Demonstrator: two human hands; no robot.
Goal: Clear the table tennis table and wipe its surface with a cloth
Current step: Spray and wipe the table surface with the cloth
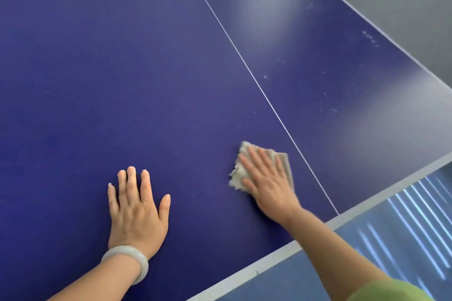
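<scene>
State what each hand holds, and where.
Nothing is gripped. The right hand presses flat on the middle of the cloth; the left hand rests flat on the table.

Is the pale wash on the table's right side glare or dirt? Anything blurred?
Head view: pale patches on the table tennis table look like glare, white specks near them like real marks; right hand and cloth slightly motion-blurred, left hand sharp.

Frayed cloth (pixel 263 166) lies on the smooth, faintly glossy table (pixel 122 68).
</scene>
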